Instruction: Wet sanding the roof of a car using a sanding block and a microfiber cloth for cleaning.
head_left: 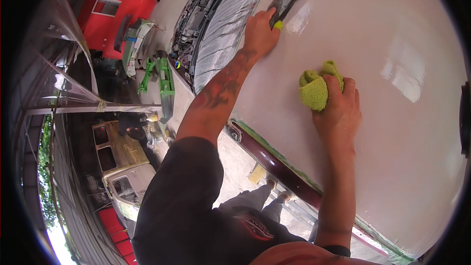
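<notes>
I have the left hand point(260, 33) gripping a dark-grey rectangular block point(285, 4), long axis slanting upper-right; the right hand point(341, 107) clutches crumpled lime-green cloth point(314, 92).

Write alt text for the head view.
Person's left hand holds a dark flat block on a pale vehicle panel; right hand grips a bunched green cloth. Plastic sheeting and an engine bay show upper left.
</notes>
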The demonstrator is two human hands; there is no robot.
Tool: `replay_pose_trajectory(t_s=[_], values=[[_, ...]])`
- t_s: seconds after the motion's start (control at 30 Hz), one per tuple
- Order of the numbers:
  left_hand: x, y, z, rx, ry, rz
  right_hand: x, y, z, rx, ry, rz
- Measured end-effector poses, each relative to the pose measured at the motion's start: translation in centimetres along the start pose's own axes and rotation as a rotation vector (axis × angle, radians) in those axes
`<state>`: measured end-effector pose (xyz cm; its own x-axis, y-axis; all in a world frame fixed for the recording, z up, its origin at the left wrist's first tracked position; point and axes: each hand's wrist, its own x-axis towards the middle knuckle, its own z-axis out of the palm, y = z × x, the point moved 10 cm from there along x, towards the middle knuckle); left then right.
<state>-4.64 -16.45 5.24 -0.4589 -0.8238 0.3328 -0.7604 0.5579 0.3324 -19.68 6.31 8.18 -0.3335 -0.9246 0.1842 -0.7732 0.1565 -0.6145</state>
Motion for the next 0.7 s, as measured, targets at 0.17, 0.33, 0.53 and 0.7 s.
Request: replay_pose_trajectory(t_s=[0.17,0.33,0.53,0.7], values=[[3.0,-1.3,2.1,-0.007,-0.013,-0.117,0.1,1.1,0.4,-0.027,-0.024,0.051],[-10.6,5.4,0.2,-0.007,-0.096,0.124,-0.1,2.4,-0.2,-0.025,-0.021,0.062],[2.0,-1.3,-0.2,0.004,-0.093,-0.038,-0.1,0.2,0.2,0.011,-0.013,0.034],[1.3,-0.7,2.4,-0.029,-0.118,-0.018,-0.1,1.2,-0.2,0.028,0.056,-0.010]])
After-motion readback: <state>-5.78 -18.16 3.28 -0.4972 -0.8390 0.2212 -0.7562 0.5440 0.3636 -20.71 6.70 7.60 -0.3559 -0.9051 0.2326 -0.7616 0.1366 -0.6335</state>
